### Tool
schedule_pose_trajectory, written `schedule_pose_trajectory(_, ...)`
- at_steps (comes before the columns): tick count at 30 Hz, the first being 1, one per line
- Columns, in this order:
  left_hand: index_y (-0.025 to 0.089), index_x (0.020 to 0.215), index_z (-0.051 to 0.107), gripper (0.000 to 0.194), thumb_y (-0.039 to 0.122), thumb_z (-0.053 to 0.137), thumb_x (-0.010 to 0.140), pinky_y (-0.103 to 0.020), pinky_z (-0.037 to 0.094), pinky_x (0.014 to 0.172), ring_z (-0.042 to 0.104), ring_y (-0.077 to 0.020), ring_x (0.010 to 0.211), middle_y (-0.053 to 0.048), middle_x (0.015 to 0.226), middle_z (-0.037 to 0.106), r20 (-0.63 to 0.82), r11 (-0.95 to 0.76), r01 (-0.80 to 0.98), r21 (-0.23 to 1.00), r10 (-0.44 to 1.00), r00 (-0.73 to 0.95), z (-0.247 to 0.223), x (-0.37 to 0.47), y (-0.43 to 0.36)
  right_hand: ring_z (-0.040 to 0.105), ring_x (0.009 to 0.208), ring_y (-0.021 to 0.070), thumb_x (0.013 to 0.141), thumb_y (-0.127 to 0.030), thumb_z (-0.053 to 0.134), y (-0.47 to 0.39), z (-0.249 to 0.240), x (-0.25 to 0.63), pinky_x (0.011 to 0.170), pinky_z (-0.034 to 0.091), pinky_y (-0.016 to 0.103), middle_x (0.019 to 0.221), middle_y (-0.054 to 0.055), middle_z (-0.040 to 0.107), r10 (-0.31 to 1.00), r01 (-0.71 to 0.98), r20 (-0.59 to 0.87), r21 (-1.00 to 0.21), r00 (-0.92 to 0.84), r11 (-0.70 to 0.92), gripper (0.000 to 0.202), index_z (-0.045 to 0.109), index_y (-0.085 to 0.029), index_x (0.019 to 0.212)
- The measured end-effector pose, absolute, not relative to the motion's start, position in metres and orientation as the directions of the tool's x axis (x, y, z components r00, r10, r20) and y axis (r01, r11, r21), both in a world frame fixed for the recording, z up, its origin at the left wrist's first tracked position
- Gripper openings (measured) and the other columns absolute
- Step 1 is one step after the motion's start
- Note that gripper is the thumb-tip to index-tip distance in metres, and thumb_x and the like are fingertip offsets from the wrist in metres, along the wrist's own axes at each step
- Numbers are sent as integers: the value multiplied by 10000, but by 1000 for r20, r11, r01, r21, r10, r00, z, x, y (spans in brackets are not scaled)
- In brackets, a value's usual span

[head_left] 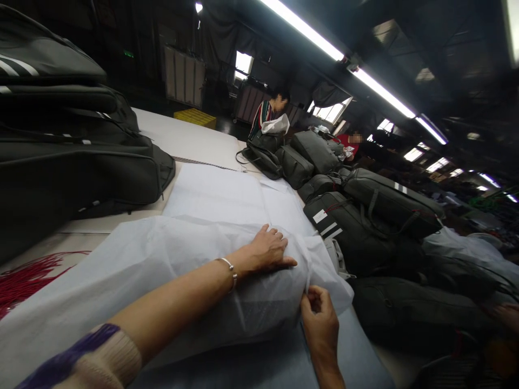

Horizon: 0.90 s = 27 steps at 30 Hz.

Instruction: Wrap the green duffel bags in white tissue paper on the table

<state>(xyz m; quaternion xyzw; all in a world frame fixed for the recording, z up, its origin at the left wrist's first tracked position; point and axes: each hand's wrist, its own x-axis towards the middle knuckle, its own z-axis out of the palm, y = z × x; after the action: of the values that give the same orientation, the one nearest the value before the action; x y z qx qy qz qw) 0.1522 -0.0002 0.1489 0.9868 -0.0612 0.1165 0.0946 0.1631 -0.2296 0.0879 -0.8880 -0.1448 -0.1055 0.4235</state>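
Note:
Thin, translucent white wrapping (pixel 162 254) stretches across the table in front of me, bulging over a bulky shape. What lies inside is hidden, and I cannot tell whether the wrapping is a bag or a sheet. My left hand (pixel 270 248), with a bracelet at the wrist, rests flat on top of it, fingers stretched out. Close to the bulge's right end, my right hand (pixel 322 319) pinches the edge of the wrapping between thumb and fingers. Flat white sheets (pixel 219 189) lie beyond and beneath the bulge.
Dark bags (pixel 81 173) are stacked at the left, above red cords (pixel 36 275). More dark bags (pixel 357 227), one with a white tag (pixel 320 216), are heaped along the right. A person (pixel 263 116) and another in red (pixel 351 141) are farther back, near a yellow crate (pixel 195 117).

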Motion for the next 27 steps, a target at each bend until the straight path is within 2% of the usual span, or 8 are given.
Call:
schedule_pose_trajectory(5, 120, 1103, 646, 678, 723, 436, 878, -526, 315, 1054, 561, -321, 1117, -156, 1114, 668, 244, -972, -134, 193, -85, 966, 148, 153, -1, 636, 801, 243, 747, -618, 609, -223, 96, 167, 734, 509, 347, 838, 35, 655, 146, 214, 163, -852, 976, -477, 524, 589, -194, 1056)
schedule_pose_trajectory(8, 124, 1084, 645, 653, 716, 488, 860, -514, 307, 1058, 549, -315, 1132, -149, 1115, 664, 281, -979, -134, 153, -87, 956, 153, 151, -2, 636, 815, 254, 735, -636, 615, -220, 105, 169, 756, 502, 358, 829, 39, 661, 148, 206, 151, -837, 977, -508, 549, 608, -193, 1058)
schedule_pose_trajectory(12, 140, 1052, 623, 582, 660, 648, 793, -457, 321, 1046, 494, -300, 1187, -124, 1155, 624, 437, -975, -222, 15, -193, 879, 165, 147, -3, 631, 879, 265, 753, -648, 580, -212, 118, 176, 798, 497, 367, 943, 78, 668, 121, 257, 229, -799, 966, -544, 571, 619, -184, 1084)
schedule_pose_trajectory(14, 156, 986, 624, 488, 590, 709, 779, -409, 387, 947, 530, -276, 1089, -93, 1075, 629, 475, -960, -278, -35, -261, 840, 169, 146, -5, 633, 822, 250, 756, -655, 577, -207, 125, 183, 742, 510, 348, 912, 64, 661, 144, 248, 202, -800, 969, -546, 621, 588, -187, 1165)
schedule_pose_trajectory(17, 176, 892, 629, 356, 507, 723, 798, -368, 419, 775, 555, -244, 932, -54, 927, 630, 475, -936, -348, -49, -329, 816, 168, 149, -7, 599, 654, 209, 739, -657, 602, -199, 136, 196, 574, 501, 305, 783, 13, 626, 250, 190, 56, -812, 967, -552, 682, 540, -197, 1238)
schedule_pose_trajectory(20, 186, 846, 644, 274, 457, 681, 846, -358, 421, 709, 568, -231, 864, -39, 856, 639, 430, -928, -372, -26, -347, 834, 163, 152, -8, 511, 514, 166, 700, -629, 655, -195, 146, 211, 433, 425, 268, 640, -34, 534, 347, 146, -68, -819, 935, -555, 665, 563, -170, 1172)
schedule_pose_trajectory(22, 185, 827, 654, 269, 453, 670, 856, -351, 429, 684, 579, -225, 834, -39, 853, 650, 401, -932, -362, -2, -332, 854, 161, 152, -7, 474, 469, 147, 697, -621, 667, -196, 149, 221, 399, 388, 253, 584, -53, 488, 375, 140, -97, -820, 922, -555, 639, 574, -163, 1133)
schedule_pose_trajectory(27, 170, 827, 664, 320, 486, 709, 824, -335, 446, 642, 599, -223, 804, -50, 857, 669, 391, -935, -352, 35, -312, 866, 163, 149, -6, 490, 451, 127, 710, -664, 627, -203, 150, 243, 371, 348, 228, 637, -11, 572, 346, 49, -203, -800, 916, -598, 588, 611, -174, 1033)
